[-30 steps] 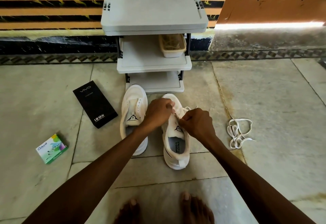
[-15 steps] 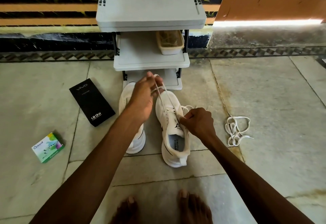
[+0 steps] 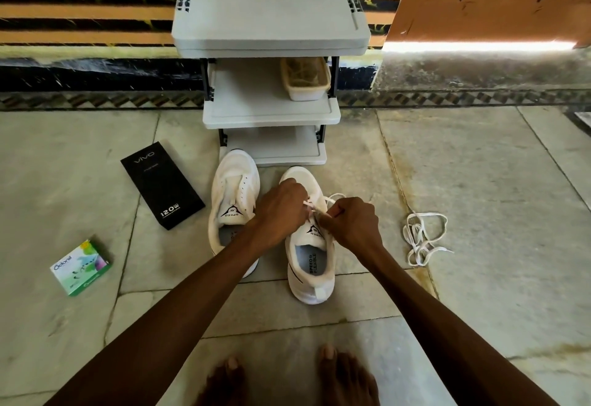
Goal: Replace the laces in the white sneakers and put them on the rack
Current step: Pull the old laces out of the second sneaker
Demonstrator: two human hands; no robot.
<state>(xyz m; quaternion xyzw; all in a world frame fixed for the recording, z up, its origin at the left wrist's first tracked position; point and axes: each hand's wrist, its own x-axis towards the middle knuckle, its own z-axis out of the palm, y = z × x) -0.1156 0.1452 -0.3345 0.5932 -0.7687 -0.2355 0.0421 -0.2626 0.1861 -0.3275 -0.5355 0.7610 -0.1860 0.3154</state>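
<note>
Two white sneakers stand on the stone floor in front of a grey rack (image 3: 271, 116). The left sneaker (image 3: 235, 188) has no lace in its eyelets. Over the tongue of the right sneaker (image 3: 311, 265) both hands work a white lace (image 3: 334, 197). My left hand (image 3: 281, 209) pinches one strand of it with curled fingers. My right hand (image 3: 353, 221) pinches the other strand just beside it. A loose white lace (image 3: 422, 237) lies bunched on the floor to the right.
A black phone box (image 3: 161, 183) lies left of the sneakers, a small green box (image 3: 81, 267) farther left. A beige basket (image 3: 305, 77) sits on the rack's middle shelf. My bare feet (image 3: 287, 380) are at the bottom edge. A wall runs behind the rack.
My left hand had pulled the lace up and away towards the rack; it has come back down to the sneaker's tongue, close to my right hand.
</note>
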